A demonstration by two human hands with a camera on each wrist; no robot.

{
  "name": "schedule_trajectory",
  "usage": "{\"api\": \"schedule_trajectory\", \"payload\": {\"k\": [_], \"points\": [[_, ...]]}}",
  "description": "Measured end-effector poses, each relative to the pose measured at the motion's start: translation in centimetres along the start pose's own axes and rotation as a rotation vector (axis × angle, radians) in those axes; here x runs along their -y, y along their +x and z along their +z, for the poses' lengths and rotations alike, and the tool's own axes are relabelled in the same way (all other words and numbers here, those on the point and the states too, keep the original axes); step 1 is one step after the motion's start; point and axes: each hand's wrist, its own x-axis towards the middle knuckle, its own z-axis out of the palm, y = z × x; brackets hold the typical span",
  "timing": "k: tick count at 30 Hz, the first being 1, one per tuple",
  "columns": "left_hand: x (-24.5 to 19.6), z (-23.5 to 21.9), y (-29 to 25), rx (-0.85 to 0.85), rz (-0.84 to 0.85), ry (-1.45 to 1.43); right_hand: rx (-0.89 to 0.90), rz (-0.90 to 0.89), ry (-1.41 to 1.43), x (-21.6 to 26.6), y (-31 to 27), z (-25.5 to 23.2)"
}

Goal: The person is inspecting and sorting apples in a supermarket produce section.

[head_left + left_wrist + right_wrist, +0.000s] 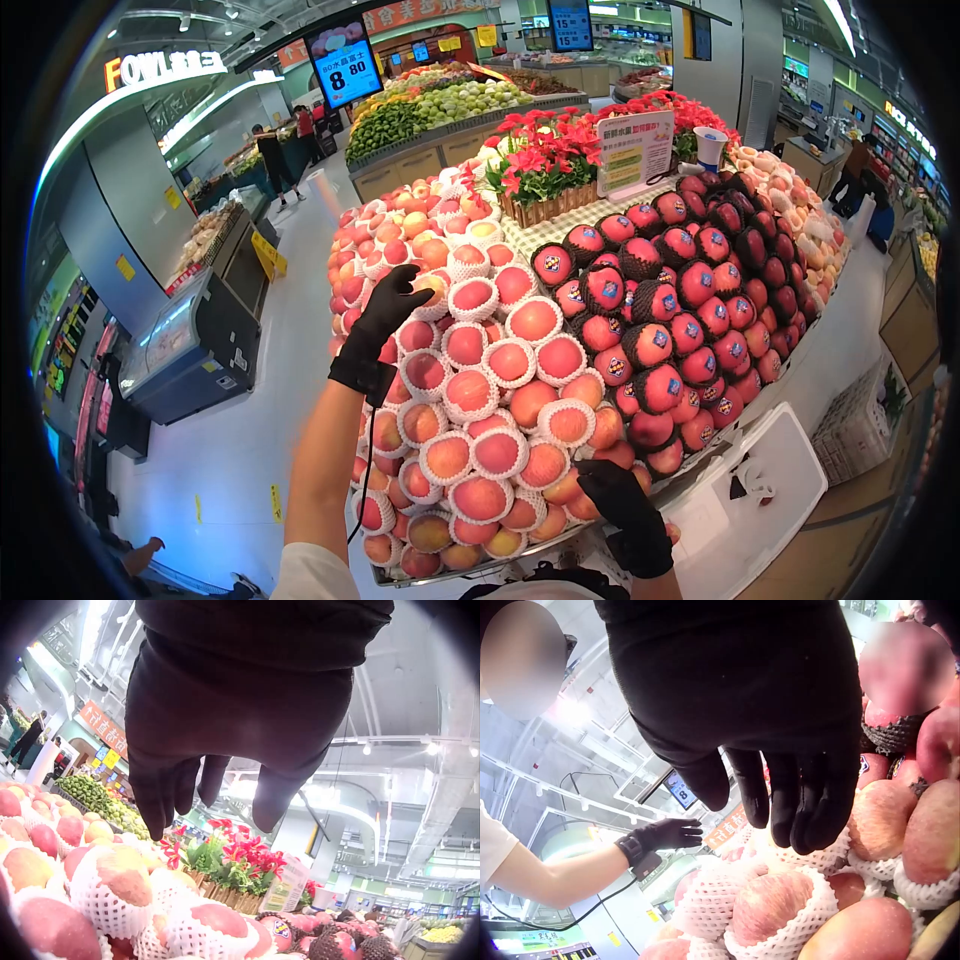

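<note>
In the head view the black-gloved left hand [388, 308] hovers over the left part of a large pile of apples in white foam nets [471, 390], fingers spread and loosely bent, holding nothing. The left wrist view shows that hand [236, 712] above netted apples [112, 889], with air below its fingertips. Lower right in the head view, the gloved right hand [622, 500] is at the pile's near edge, beside the apples. Its relaxed fingers hang down in the right wrist view, where the hand [742, 697] hides part of the netted apples [772, 907] behind it.
Dark-netted red apples [655, 343] fill the right side. Red flowers [545, 155], a sign [636, 155] and a paper cup [710, 147] stand behind. A white foam box [790, 480] sits at the lower right. A freezer [190, 345] stands to the left, across the aisle.
</note>
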Motion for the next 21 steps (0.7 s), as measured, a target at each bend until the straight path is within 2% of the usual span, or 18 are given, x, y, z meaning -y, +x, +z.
{"api": "schedule_trajectory", "payload": {"k": [1, 4, 8, 10, 11, 14, 16, 19, 21], "points": [[-0.2, 0.0, -1.4, -0.02, 0.005, -0.021, 0.013, 0.248, 0.066, 0.5, -0.3, 0.5], [-1.6, 0.0, -6.0, -0.064, -0.008, -0.061, -0.095, 0.411, 0.264, 3.7, -0.8, 0.7], [-1.9, 0.0, -11.7, -0.066, -0.035, -0.108, -0.094, 0.419, 0.33, 0.5, -3.2, 3.2], [-3.4, 0.0, -14.9, -0.093, -0.038, -0.043, 0.019, 0.46, 0.187, -1.0, -3.7, 4.1], [-4.8, 0.2, -16.5, -0.122, -0.069, -0.1, 0.059, 0.531, 0.176, -0.9, -3.8, 4.3], [-4.0, 0.8, -20.4, -0.166, -0.078, -0.166, 0.012, 0.418, 0.151, -0.3, -4.1, 5.1], [-4.7, 1.2, -23.3, -0.183, -0.164, -0.211, 0.038, 0.429, 0.166, -0.2, -4.5, 5.5], [-5.5, 2.1, -27.3, -0.188, -0.207, -0.269, 0.039, 0.403, 0.185, 0.1, -5.0, 6.1], [-6.1, 2.8, -29.7, -0.211, -0.205, -0.317, 0.072, 0.448, 0.162, 1.0, -4.8, 6.1]]}}
